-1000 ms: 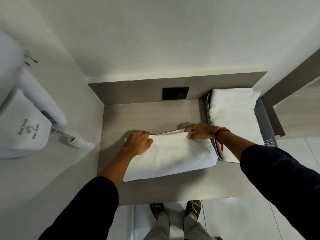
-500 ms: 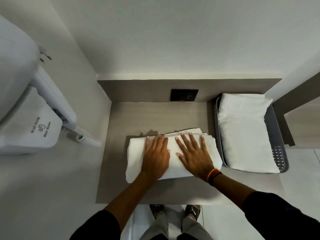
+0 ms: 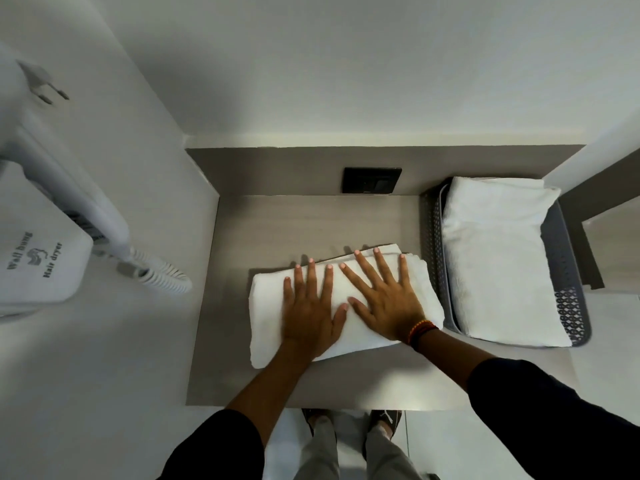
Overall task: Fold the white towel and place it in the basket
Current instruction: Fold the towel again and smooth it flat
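A folded white towel (image 3: 266,327) lies on the grey shelf top (image 3: 311,223), just left of the basket. My left hand (image 3: 311,310) rests flat on its middle with fingers spread. My right hand (image 3: 384,299), with a red and orange wristband, lies flat on the towel's right half, fingers spread. Neither hand grips the cloth. The grey perforated basket (image 3: 571,306) stands at the right end of the shelf and holds another folded white towel (image 3: 495,258).
A white wall hair dryer (image 3: 38,265) with a coiled cord (image 3: 162,275) hangs on the left wall. A black socket plate (image 3: 372,180) sits on the back panel. Walls close in the shelf at left and back. My feet (image 3: 349,424) stand below its front edge.
One second ago both hands pinched the towel's far edge. They then laid it down and now press flat on the folded towel; the left hand has slid slightly.
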